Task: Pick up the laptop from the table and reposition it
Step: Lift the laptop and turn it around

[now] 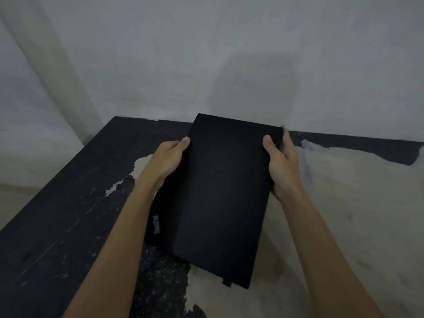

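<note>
A closed black laptop [220, 198] is held between my two hands, its long side running away from me and its far end tilted up above the table [57, 214]. My left hand [167, 159] grips its left edge near the far end, thumb on top. Along the right edge my right hand [282, 161] grips it, thumb on the lid and fingers wrapped around the side. A small logo shows on the lid near my left forearm. The near end hangs over the table's worn middle; I cannot tell whether it touches the surface.
The table is dark with large patches of peeled, pale surface [344, 203] on the right and centre. It stands against a plain grey wall [229, 53], with a wall corner at the left. The table's left edge drops to the floor [13, 203].
</note>
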Demonstrator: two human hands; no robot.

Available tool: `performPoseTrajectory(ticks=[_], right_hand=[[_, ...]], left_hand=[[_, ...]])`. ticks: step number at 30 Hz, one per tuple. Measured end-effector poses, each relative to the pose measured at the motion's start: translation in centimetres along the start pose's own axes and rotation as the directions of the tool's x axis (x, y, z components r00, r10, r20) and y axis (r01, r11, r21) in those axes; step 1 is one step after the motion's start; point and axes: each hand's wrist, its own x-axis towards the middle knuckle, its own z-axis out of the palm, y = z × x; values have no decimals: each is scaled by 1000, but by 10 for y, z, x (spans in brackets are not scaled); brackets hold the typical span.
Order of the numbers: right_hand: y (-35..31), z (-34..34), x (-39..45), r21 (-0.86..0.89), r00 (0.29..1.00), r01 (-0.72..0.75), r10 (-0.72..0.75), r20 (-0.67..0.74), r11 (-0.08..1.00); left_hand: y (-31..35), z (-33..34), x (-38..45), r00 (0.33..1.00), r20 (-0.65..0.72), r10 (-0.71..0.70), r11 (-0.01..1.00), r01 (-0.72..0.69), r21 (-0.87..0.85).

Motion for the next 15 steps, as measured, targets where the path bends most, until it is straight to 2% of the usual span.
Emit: performPoseTrajectory(ticks=[3,7,10,12,15], right_hand=[[-8,-10,0,-17,997,-32,33,70,999],[-11,-15,0,-102,977,-22,43,209,995],[-10,-11,-5,-186,946,-11,71,317,983],[-7,-5,-8,-194,926,-37,106,362,980],[-1,6,-12,-184,909,-86,152,387,979]], left_hand=[[7,6,-4,999,19,38,999,-37,-29],[7,12,-4,986,-105,132,991,-133,-2],[4,8,-4,945,-193,263,949,-217,228],[4,5,-5,923,-152,353,874,-267,407],[12,10,-15,929,-30,370,763,-286,579]])
